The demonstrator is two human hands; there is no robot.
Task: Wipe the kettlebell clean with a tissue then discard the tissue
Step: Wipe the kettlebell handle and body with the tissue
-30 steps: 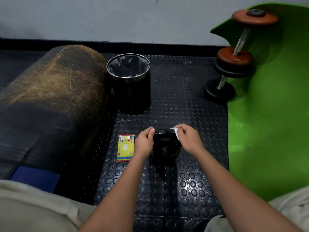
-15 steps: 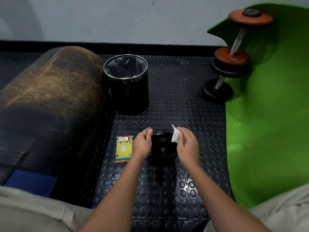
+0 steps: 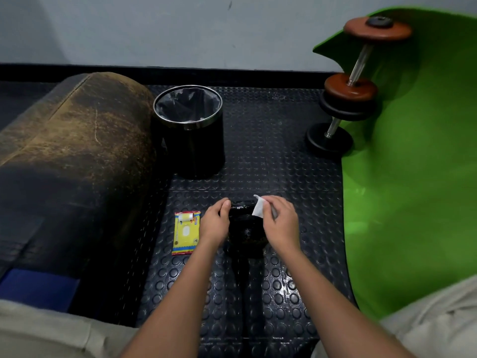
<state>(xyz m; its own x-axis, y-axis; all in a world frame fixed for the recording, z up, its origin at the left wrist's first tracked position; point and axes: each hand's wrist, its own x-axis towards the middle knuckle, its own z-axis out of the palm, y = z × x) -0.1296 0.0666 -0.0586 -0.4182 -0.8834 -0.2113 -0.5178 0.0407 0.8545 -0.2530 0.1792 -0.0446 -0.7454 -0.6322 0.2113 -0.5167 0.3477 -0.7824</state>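
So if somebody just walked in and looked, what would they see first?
Probably the bright green mat covering the right side, with a dumbbell leaning at its far edge. Next, in the middle of the black studded floor, the two hands: the left hand holds a black kettlebell while the right hand pinches a white tissue against it. Beyond them stands a black bin.

A worn brown-and-black padded roll (image 3: 74, 161) lies at left on the black studded floor mat (image 3: 271, 161). A green mat (image 3: 413, 189) lies right of the floor mat. A dumbbell (image 3: 353, 86) leans on the green mat's far edge, against the grey wall (image 3: 180, 29).
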